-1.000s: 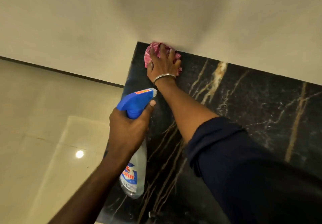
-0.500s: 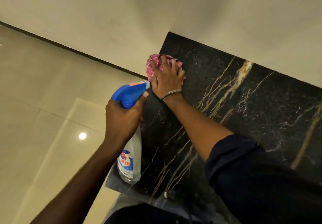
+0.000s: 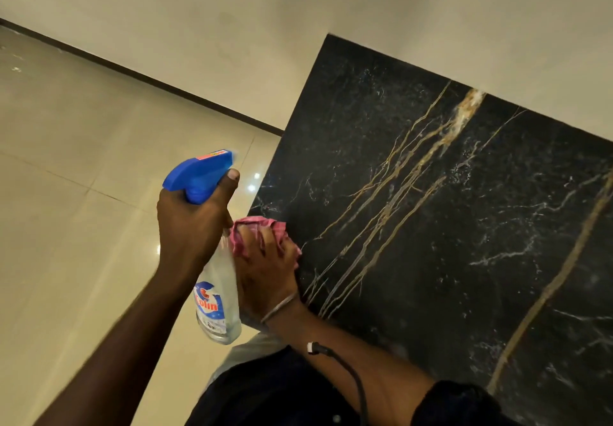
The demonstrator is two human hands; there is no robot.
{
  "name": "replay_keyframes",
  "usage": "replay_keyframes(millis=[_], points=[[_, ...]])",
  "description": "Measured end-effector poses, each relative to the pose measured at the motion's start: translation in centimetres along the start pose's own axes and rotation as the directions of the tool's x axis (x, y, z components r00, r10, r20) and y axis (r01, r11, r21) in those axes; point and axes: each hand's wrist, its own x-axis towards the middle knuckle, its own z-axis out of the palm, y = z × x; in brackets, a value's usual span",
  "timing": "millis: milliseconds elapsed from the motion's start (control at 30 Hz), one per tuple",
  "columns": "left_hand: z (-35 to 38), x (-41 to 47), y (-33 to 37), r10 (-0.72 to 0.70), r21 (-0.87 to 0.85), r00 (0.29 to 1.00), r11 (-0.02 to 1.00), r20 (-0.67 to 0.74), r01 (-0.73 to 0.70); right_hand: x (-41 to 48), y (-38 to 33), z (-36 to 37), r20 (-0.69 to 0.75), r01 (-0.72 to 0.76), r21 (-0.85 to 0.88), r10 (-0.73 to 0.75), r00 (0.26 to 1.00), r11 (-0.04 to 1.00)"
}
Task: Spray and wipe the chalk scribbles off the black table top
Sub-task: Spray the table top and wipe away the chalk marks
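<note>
Your right hand (image 3: 268,276) presses a pink checked cloth (image 3: 257,231) flat on the black marble desk (image 3: 447,226) at its near left edge. Just beside it, your left hand (image 3: 192,223) grips a blue-topped spray bottle (image 3: 217,293) above the tiled floor (image 3: 83,176).

The person's wearing a dark navy sleeve (image 3: 464,405) pushed up past the right forearm, a thin silver bangle (image 3: 278,308) on that wrist, plus a black cable (image 3: 351,376) with a white tip trailing down bottom center.
</note>
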Motion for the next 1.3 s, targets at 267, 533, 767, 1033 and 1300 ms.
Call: replay_keyframes(millis=[267,533,767,1033,1300], points=[[-1.1,-1.3,-1.3,-0.023,0.038,0.999,0.999,-0.024,0.024,-2.5,-1.2,2.0,-0.055,0.134,0.052,-0.131,0.99,0.99],[-1.1,-1.4,-1.0,-0.007,-0.01,1.0,1.0,-0.01,0.007,3.8,5.5,-1.3,-0.007,0.01,-0.122,-0.011,1.0,0.992],[-2.0,-2.6,-0.7,0.02,-0.022,0.999,1.0,-0.035,-0.02,8.3,9.1,-3.4,-0.066,-0.204,-0.184,0.195,0.979,0.962],[-3.5,-4.3,-1.8,0.014,-0.012,1.0,1.0,-0.025,-0.015,1.9,2.5,-0.6,-0.064,-0.169,-0.168,0.16,0.985,0.971],[-4.8,-6.5,-3.5,0.0,0.006,0.999,1.0,-0.053,0.001,-6.0,-4.3,3.3,-0.034,0.027,-0.055,-0.029,0.999,0.998]])
